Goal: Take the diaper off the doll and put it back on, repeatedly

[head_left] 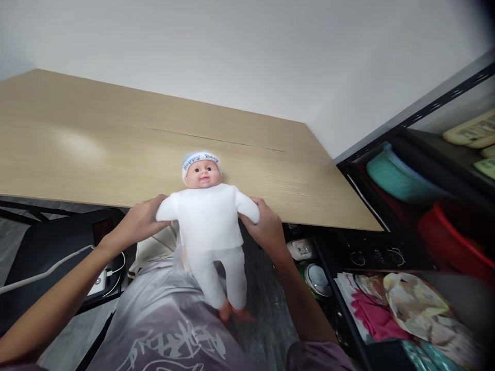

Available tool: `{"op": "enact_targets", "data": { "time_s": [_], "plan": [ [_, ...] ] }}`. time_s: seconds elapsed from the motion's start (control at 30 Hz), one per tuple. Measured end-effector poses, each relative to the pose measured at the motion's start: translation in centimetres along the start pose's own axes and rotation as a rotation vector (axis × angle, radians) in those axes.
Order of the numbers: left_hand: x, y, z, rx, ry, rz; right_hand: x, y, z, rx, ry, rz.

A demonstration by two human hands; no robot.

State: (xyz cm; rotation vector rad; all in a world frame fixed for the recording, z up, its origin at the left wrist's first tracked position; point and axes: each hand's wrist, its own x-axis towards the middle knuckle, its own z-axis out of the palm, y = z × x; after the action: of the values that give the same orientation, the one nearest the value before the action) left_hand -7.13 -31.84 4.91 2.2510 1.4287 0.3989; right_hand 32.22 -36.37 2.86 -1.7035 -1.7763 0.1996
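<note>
A baby doll (211, 219) in a white top and white trousers faces up toward me, held between both hands at the table's near edge. Its blue-and-white cap (201, 159) carries lettering that starts with "Happy". My left hand (149, 219) is closed around the sleeved arm on the left side. The other sleeved arm is gripped by my right hand (265, 221). Below the edge the doll's legs hang down, with bare feet (228, 312) showing at the trouser ends, slightly blurred.
The wooden table (116, 129) stretches across to a pale wall. On the right, a black shelf rack holds a teal basin (402, 175), a red basin (452, 237) and pink cloth (373, 314) with bags. A dark chair (58, 247) with a white cable (50, 270) stands at left.
</note>
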Motion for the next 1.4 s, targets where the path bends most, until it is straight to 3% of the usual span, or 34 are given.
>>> {"op": "enact_targets", "data": {
  "time_s": [0.17, 0.4, 0.6, 0.87, 1.1, 1.4],
  "plan": [
    [4.3, -0.9, -0.3, 0.173, 0.05, -0.024, 1.6, 2.8, 1.3, -0.009, -0.009, -0.005],
    [8.5, -2.8, -1.0, 0.31, 0.16, -0.034, 5.1, 4.4, 3.5, -0.014, 0.003, -0.035],
    [14.1, -6.3, -1.0, 0.36, 0.211, 0.012, 11.1, 5.6, 6.6, -0.076, 0.012, -0.055],
    [21.5, -9.1, -2.6, 0.354, 0.253, -0.005, 19.8, 7.9, 9.9, -0.128, 0.031, -0.111],
    [28.5, -11.7, -3.4, 0.275, 0.333, 0.036, 27.0, 10.7, 11.6, -0.096, 0.019, -0.196],
    [38.3, -15.0, -3.7, 0.369, 0.468, 0.095, 35.0, 13.0, 14.0, -0.074, 0.121, -0.228]
  ]
}}
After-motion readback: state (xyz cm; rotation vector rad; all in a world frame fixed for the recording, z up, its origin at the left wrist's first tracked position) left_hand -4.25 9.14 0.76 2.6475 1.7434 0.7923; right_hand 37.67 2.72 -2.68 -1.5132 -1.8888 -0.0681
